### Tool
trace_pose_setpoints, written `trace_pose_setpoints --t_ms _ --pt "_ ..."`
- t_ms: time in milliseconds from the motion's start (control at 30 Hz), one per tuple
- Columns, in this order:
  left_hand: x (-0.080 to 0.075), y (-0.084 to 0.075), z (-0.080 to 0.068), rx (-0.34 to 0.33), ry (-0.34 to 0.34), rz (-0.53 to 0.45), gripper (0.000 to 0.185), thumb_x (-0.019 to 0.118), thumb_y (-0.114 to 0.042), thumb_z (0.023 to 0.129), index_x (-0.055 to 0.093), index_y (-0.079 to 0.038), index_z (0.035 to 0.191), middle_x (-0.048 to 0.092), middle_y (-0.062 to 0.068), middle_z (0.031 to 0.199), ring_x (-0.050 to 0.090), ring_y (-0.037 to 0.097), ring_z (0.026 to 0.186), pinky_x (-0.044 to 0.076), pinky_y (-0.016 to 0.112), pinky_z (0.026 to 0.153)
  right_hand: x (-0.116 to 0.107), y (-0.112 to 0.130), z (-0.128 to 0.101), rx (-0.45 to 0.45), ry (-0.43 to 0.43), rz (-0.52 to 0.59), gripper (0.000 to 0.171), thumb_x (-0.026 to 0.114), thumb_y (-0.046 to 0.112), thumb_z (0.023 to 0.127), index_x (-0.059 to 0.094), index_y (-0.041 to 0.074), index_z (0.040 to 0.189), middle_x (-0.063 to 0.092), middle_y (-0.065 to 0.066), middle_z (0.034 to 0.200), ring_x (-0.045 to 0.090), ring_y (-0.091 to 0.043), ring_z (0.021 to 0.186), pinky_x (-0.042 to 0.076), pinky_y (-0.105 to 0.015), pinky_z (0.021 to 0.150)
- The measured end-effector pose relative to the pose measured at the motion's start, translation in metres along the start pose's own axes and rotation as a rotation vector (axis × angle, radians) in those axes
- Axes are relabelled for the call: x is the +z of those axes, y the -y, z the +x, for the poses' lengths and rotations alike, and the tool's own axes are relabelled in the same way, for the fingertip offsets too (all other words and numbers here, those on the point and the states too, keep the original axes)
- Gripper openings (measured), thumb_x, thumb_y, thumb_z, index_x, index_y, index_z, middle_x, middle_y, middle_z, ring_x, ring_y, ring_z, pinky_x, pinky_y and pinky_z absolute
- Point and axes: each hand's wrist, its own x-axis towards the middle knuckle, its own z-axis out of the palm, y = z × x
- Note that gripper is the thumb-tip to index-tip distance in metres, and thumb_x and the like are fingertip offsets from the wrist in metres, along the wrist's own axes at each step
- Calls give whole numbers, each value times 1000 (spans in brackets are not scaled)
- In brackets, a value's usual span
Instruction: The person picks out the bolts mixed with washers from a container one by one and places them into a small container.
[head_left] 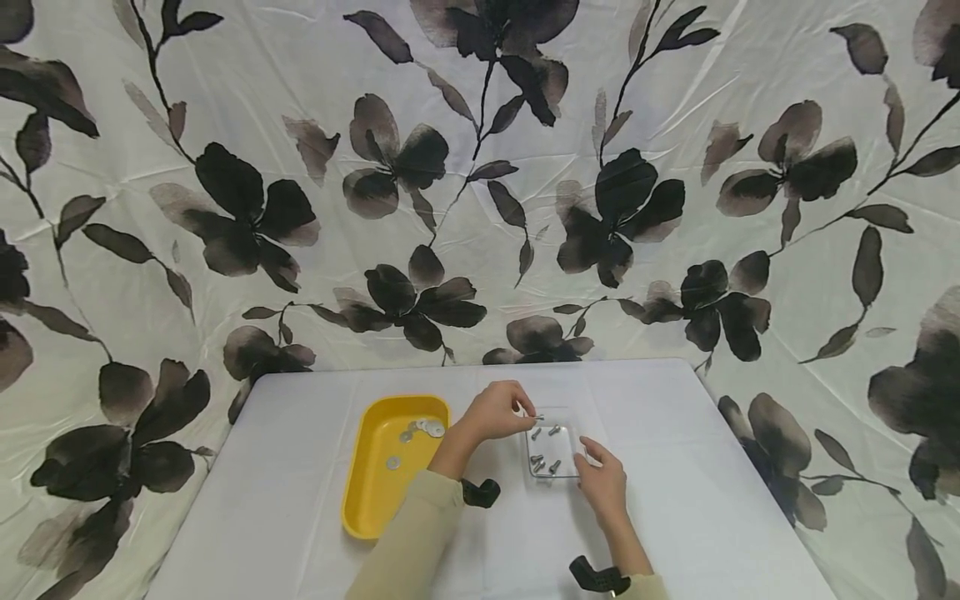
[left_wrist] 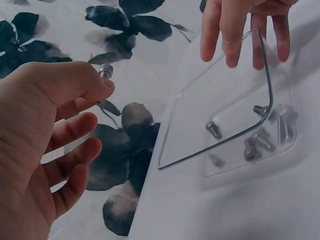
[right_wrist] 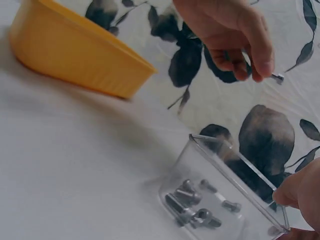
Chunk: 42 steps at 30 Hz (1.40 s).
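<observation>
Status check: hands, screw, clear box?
Left hand pinches a screw above the clear box. Right hand steadies the box rim. More screws inside. Yellow tray off left, nothing in the way.

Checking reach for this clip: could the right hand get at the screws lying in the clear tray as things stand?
Probably yes: the right hand already touches the clear tray rim, the tray is open-topped, and nothing covers the screws.

Bench point(head_left: 285, 467): white, flat, backed by flower-print cloth.
Yellow tray point(head_left: 365, 492): on the bench, just left of the left hand's fingers, a few washers inside.
Clear dish point(head_left: 552, 451): on the bench between both hands' fingers, holding small screws.
</observation>
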Motion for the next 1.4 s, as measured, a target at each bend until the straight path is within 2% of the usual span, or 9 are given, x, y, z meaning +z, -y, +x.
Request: trace_pose_setpoints --t_ms 167,533,733,833,1200,1400 --pt "9 -2 4 -12 -14 11 3 78 -25 78 76 -23 78 61 -11 86 56 10 83 48 27 70 5 -5 -2 -9 -4 45 41 59 12 91 57 5 132 51 -28 133 62 -40 105 57 -32 66" --pt "28 -6 13 -5 -40 25 5 78 -26 78 77 -22 80 61 -12 87 57 8 82 47 25 66 8 -12 -4 -32 -20 58 41 58 5 90 58 5 131 54 -28 131 60 -44 108 56 -29 67" --pt "42 -11 18 -14 -43 42 4 78 -27 79 76 -23 80 66 -4 92 56 8 80 46 25 64 6 -14 -4 -24 -15 82 41 58 4 90 58 5 131 55 -27 130 61 -42 106 56 -28 66" --pt "47 -14 20 -13 -44 45 4 77 -26 79 76 -23 80 66 -4 92 55 7 79 46 25 64 5 -14 -3 -19 -14 98 42 59 4 89 59 5 131 55 -26 130 62 -41 105 56 -29 66" --pt "59 -18 19 -50 -28 20 4 77 -28 79 76 -24 78 63 -9 90 55 7 81 48 26 68 3 -16 -4 -12 5 112 42 59 4 90 58 6 132 55 -26 130 61 -41 107 57 -30 68" --pt "63 -18 17 -63 -30 -7 3 78 -25 78 75 -23 78 62 -10 88 54 6 78 47 25 65 3 -18 -3 -8 11 117 42 60 4 90 59 6 132 55 -26 130 60 -41 109 57 -31 69"
